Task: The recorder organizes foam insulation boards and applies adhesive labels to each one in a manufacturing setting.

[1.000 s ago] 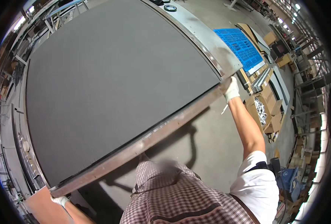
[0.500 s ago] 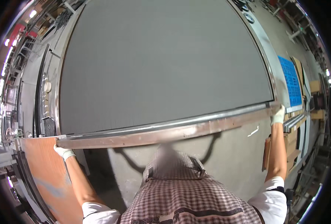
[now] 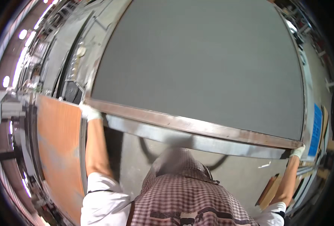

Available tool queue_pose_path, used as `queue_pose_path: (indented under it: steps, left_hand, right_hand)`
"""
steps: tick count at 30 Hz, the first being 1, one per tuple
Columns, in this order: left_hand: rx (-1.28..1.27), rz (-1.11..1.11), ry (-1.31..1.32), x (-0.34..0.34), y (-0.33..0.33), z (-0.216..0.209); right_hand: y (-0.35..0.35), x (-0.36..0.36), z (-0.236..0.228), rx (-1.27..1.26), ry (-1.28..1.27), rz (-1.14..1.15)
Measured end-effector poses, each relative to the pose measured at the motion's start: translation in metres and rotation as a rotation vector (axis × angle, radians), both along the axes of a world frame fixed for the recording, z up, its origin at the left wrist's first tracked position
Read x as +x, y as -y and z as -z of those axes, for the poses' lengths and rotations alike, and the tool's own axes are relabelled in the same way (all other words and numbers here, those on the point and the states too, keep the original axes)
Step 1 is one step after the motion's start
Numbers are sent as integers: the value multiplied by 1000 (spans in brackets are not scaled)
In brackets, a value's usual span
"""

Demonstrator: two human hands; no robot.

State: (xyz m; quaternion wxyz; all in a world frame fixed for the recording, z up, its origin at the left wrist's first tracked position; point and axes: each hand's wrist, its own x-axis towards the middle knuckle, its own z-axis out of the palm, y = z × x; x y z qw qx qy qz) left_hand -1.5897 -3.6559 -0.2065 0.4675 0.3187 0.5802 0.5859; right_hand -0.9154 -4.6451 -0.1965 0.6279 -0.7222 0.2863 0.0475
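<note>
A large brownish metal frame (image 3: 186, 124) lies around a wide, flat grey sheet (image 3: 204, 64). My left hand (image 3: 90, 110), in a pale glove, grips the near left corner of the frame. At the near right corner, my right hand (image 3: 298, 151), gloved as well, is closed on the same frame. Both arms are stretched well apart. Some fingers of each hand are hidden by the frame's edge. A silvery metal strip (image 3: 197, 142) runs along my side of the near bar, a little lower than it.
An orange-brown board (image 3: 59, 139) lies on the left, beside my left forearm. Dark bars and a small pale roll (image 3: 81, 51) are beyond it. To the right are a blue plastic crate or pallet (image 3: 316, 130) and brown cardboard (image 3: 270, 191). Below me is grey floor (image 3: 242, 171).
The near bar has moved away from me, over the silvery strip, which now shows on my side of it. Both hands moved with it. The view has turned and shifted left.
</note>
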Motion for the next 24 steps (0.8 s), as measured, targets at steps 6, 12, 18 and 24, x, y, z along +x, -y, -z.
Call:
queue_pose_path:
  steps: [6,12,18,24]
  left_hand:
    - [39,-76,174,-21,-11,18]
    - [-28,63,248,12,3,3]
    - [506,-108,-755,-142,-40,48]
    - [429,436,-1191,4,-61,-53]
  right_hand:
    - [18,66,19,297,69,-133]
    - [-26,-47,6,245,32,110]
    - [-163,-49,13,-546,262,259]
    - [-223,-43,-99,-935,329,-441]
